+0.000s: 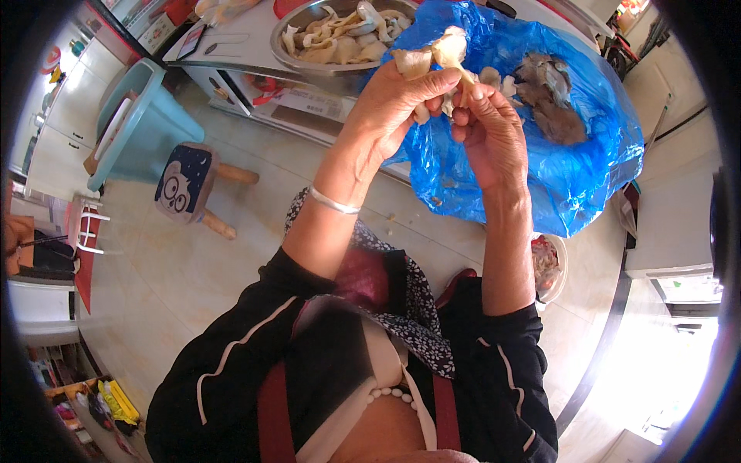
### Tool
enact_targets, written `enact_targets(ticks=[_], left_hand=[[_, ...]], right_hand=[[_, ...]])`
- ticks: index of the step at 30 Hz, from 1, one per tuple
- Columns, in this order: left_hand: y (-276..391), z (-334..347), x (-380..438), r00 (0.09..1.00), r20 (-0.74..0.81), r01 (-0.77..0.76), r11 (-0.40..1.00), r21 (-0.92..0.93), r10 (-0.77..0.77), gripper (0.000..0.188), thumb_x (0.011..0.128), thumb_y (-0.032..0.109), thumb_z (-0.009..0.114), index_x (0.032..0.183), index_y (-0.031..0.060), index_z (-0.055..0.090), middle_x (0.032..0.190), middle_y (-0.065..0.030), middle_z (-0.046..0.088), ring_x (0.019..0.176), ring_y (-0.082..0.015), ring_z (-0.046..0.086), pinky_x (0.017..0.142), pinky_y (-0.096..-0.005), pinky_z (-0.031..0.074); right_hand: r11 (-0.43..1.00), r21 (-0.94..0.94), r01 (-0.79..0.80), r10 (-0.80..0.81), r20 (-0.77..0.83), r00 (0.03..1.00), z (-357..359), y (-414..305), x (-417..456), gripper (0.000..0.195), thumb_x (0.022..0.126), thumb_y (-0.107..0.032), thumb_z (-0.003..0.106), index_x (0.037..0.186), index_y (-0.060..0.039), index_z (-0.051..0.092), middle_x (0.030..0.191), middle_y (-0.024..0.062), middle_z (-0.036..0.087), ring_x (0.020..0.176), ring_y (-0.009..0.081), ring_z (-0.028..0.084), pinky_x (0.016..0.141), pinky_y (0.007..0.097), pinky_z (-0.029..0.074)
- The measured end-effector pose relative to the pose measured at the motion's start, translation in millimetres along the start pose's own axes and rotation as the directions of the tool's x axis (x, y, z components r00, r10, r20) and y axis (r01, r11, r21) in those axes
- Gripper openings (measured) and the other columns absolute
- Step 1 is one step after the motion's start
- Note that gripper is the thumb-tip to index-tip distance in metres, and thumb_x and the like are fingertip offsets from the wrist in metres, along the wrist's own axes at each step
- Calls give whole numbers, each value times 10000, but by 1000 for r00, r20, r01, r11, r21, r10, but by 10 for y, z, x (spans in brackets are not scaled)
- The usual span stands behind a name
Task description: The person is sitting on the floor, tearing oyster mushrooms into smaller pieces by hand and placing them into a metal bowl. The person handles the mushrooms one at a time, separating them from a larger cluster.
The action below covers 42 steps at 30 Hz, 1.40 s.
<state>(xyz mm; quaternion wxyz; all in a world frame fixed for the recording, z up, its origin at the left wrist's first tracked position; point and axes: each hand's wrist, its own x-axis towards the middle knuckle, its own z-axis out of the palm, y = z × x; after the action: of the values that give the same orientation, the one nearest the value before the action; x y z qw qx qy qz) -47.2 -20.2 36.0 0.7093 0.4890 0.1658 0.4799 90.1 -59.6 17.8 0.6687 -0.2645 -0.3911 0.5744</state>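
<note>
My left hand [399, 98] holds pale oyster mushroom pieces [414, 61] between thumb and fingers. Close beside it, my right hand [492, 127] pinches the stem end of an oyster mushroom piece [450, 49], which also touches my left thumb. Both hands are above the near left part of a crumpled blue plastic bag [602, 168]. Grayish-brown oyster mushrooms [550, 98] lie in the bag, to the right of my hands. A steel bowl [280, 49] full of torn, pale mushroom pieces [347, 49] stands on the white table behind my left hand. Some fingertips are hidden behind the mushrooms.
A white-topped table [249, 49] bears the bowl, a phone [191, 41] and part of the bag. At left stand a light blue plastic bin [150, 121] and a cushioned stool [188, 182]. A pail [558, 269] with scraps stands on the floor below the bag.
</note>
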Motion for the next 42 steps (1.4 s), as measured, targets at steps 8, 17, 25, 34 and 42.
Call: enact_targets(ticks=[8, 17, 25, 34, 42], left_hand=[[-117, -24, 71, 999, 1, -44, 990, -133, 44, 149, 773, 167, 622, 846, 46, 576, 710, 0, 551, 574, -52, 447, 487, -176, 365], [-143, 65, 64, 996, -24, -87, 976, -198, 84, 158, 780, 134, 607, 873, 10, 584, 752, -25, 580, 620, -64, 503, 523, -182, 397], [-281, -25, 100, 993, 95, 114, 836, -536, -75, 218, 804, 141, 588, 936, -23, 532, 720, -24, 558, 611, -77, 525, 522, -154, 445], [-113, -209, 142, 989, -59, -142, 761, -633, 135, 257, 800, 54, 558, 1034, -18, 479, 998, -132, 548, 845, -179, 563, 811, -326, 466], [-185, 38, 57, 962, -179, -259, 890, -376, 204, 269, 802, 144, 582, 1012, -12, 514, 930, -101, 594, 877, -184, 580, 861, -318, 423]], right_hand=[[991, -128, -31, 20, -88, 996, 97, -82, -59, 97, 779, -94, 608, 840, -22, 584, 746, 37, 598, 631, 92, 565, 510, 205, 471], [955, -274, 111, -159, -159, 974, 37, -10, -32, 95, 762, -37, 581, 828, 26, 556, 710, 89, 593, 574, 126, 572, 502, 241, 487], [993, 64, 98, -85, -182, 980, -14, 35, -2, 55, 768, -24, 522, 800, 12, 549, 713, 85, 585, 575, 133, 569, 512, 252, 501], [969, 129, -212, 213, 4, 977, -63, -10, -28, 162, 854, -171, 464, 890, -30, 537, 741, 30, 535, 591, 105, 510, 427, 231, 417], [880, -475, 32, -72, -66, 995, 258, 181, -142, 165, 800, -148, 600, 911, -32, 558, 691, -38, 525, 486, -4, 364, 396, 146, 238]])
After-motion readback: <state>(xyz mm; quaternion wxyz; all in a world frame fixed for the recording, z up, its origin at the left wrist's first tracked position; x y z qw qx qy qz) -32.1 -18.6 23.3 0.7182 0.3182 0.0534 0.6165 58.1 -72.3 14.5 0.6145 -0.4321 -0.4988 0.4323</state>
